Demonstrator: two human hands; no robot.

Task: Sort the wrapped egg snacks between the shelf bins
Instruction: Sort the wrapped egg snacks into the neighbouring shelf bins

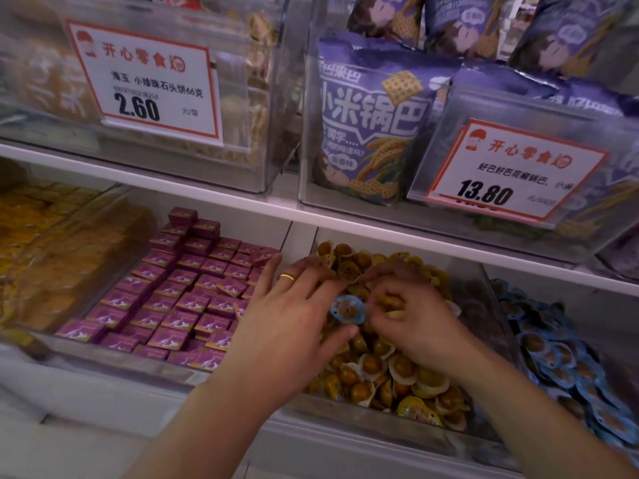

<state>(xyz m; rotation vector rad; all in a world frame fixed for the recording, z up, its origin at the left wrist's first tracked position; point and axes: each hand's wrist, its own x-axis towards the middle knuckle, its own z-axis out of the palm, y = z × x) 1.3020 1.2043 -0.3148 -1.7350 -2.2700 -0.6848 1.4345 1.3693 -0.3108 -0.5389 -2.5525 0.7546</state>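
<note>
**A stray blue packet among the yellow ones**

One blue-wrapped egg snack (346, 308) lies on top of the heap of yellow-wrapped egg snacks (387, 371) in the clear middle shelf bin (349, 418). It sits between the two hands: just right of the left hand (294, 326), whose thumb lies just under it, and just left of the right hand (411, 316). It is roundish, with no clear long axis.

The left hand's fingers (311, 274), one wearing a gold ring (287, 277), are spread and reach forward over the heap; whether the thumb actually touches the packet I cannot tell. The right hand's fingers are curled around a few yellow packets. The left hand seems the nearer to the blue one.

The clear right-hand bin (511, 344), full of blue-wrapped egg snacks (560, 368), lies to the right, so the stray probably belongs there.

Counted: one blue packet in the yellow bin; the yellow and blue heaps run to dozens each, too many to count. Two hands.
</note>
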